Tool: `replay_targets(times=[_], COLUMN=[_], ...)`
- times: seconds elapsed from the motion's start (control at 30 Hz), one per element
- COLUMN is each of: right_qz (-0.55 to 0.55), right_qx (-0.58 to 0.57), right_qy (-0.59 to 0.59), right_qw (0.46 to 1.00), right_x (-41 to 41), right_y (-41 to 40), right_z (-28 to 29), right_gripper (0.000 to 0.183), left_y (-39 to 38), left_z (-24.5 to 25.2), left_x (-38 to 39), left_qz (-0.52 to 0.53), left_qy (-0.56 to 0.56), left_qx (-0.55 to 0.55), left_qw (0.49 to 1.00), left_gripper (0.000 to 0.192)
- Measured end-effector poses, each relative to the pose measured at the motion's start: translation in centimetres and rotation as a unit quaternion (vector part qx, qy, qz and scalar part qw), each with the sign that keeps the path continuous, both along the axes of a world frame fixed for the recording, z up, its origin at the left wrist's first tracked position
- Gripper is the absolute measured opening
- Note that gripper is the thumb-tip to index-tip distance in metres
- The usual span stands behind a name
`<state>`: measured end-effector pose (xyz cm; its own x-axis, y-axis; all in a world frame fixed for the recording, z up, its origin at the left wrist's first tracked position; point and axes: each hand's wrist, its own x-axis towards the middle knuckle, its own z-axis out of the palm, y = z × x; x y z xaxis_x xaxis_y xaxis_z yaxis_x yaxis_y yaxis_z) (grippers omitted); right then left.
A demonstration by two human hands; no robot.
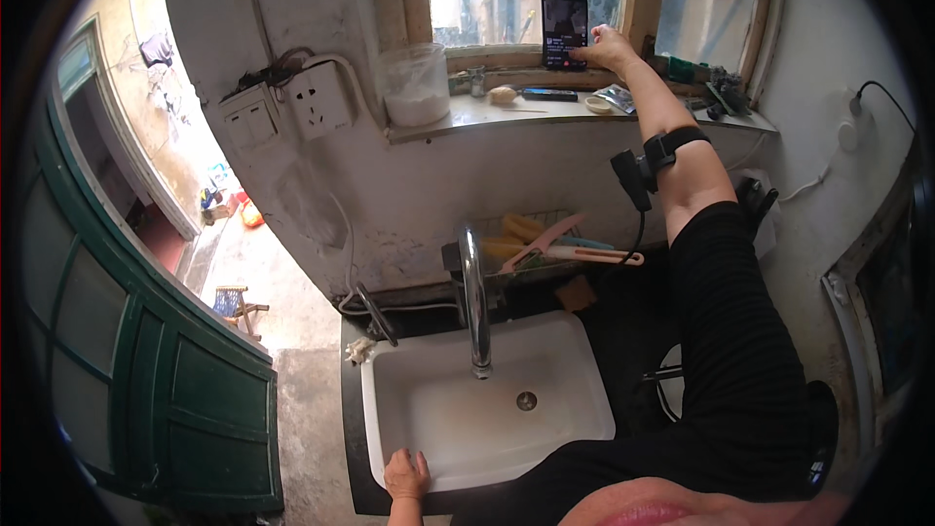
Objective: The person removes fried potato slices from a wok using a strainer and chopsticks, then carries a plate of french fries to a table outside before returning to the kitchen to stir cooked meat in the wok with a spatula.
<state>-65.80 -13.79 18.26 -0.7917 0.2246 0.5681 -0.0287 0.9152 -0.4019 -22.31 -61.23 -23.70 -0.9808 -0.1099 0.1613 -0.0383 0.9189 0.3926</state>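
A dark smartphone (564, 22) stands upright on the window ledge, leaning against the window frame, its screen lit. My right hand (608, 50) reaches up to its lower right side, with fingertips at the screen; whether they touch or grip it I cannot tell. A black strap with a small device (661, 150) is around my right forearm. My left hand (407, 473) rests at the front left rim of the white sink (489, 409), fingers partly curled, with no object visible in it. The chrome faucet (475, 299) arches over the basin, and no water is seen running.
On the windowsill (475, 117) are a plastic tub of white powder (415, 84), a small glass jar (476, 80) and a small lid (597, 104). Behind the faucet, a wire rack holds a pink knife (544, 242) and a peeler-like tool. A green door (219, 416) stands left.
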Motion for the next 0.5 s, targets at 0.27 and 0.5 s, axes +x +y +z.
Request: replay_targets(times=[0.27,0.5], right_qz=[0.025,0.034], right_qx=[0.032,0.027], right_qy=[-0.007,-0.03], right_qw=[0.999,0.999], right_x=[-0.2,0.2], right_y=[0.5,-0.3], right_z=[-0.1,0.0], right_gripper=[0.071,0.069], left_y=[0.0,0.0], left_z=[-0.1,-0.1], left_x=[-0.5,-0.2], left_qz=[-0.006,0.002], left_qy=[0.005,-0.009], left_qx=[-0.002,0.004], left_qw=[1.0,1.0], left_gripper=[0.021,0.021])
